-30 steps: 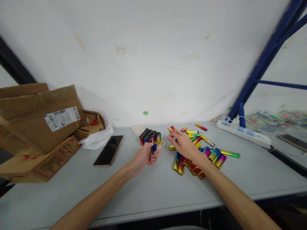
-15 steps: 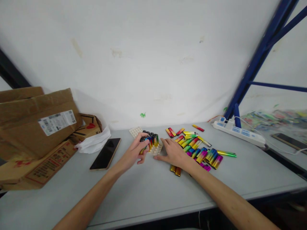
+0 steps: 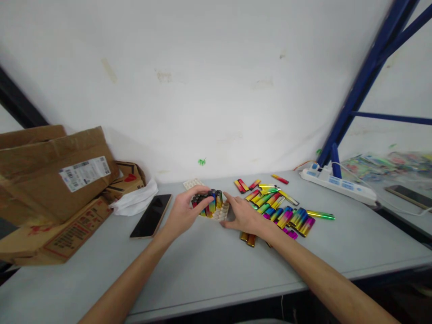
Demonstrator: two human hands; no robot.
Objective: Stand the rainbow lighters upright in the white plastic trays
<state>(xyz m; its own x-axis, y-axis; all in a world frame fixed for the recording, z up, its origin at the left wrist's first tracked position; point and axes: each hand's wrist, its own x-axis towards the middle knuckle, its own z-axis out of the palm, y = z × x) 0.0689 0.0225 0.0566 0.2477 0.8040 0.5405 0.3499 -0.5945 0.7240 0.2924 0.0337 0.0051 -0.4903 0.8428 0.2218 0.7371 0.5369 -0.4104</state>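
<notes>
A white holed tray [image 3: 221, 213] stands on the grey table [image 3: 209, 270] with several colourful lighters [image 3: 212, 202] upright in it. My left hand [image 3: 184, 213] curls round the tray's left side, its fingers closed on the standing lighters. At the tray's right edge my right hand [image 3: 243, 215] rests with its fingers pressed against the tray. To the right lies a loose pile of rainbow and gold lighters [image 3: 285, 216], some partly under my right forearm.
A black phone [image 3: 151, 215] lies left of the tray. Cardboard boxes [image 3: 57, 180] and a white bag [image 3: 135, 200] fill the left. A second white tray [image 3: 192, 183] lies behind. A white power strip [image 3: 339, 186] and blue rack post [image 3: 357, 94] stand right.
My left hand moved from in front of the tray, holding a lighter, up to the tray's left side. My right hand left the loose pile and came to the tray's right edge.
</notes>
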